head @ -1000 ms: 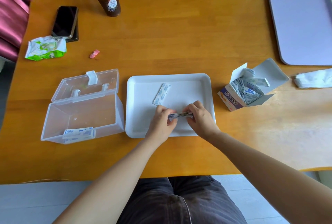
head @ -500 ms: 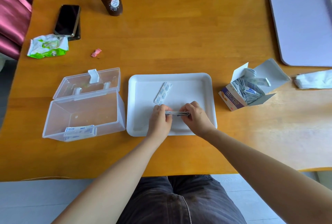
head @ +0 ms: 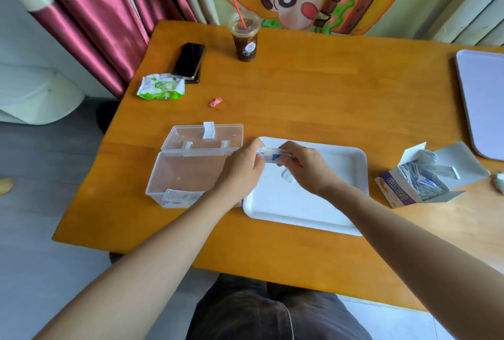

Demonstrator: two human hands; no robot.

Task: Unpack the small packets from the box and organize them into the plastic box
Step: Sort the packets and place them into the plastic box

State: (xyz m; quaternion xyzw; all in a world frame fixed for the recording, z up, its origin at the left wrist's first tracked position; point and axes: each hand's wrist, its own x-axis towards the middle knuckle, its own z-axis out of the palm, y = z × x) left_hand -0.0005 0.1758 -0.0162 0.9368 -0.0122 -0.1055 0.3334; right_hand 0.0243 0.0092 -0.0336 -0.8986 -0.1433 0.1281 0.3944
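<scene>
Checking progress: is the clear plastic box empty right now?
No, a few small packets lie along the near wall of the plastic box.

Bright, even daylight — soft shadows, wide-angle bending, slight blur.

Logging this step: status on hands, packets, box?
Left hand, right hand both grip packet stack over tray edge. Plastic box open, few packets inside. Nothing between stack and box.
</scene>
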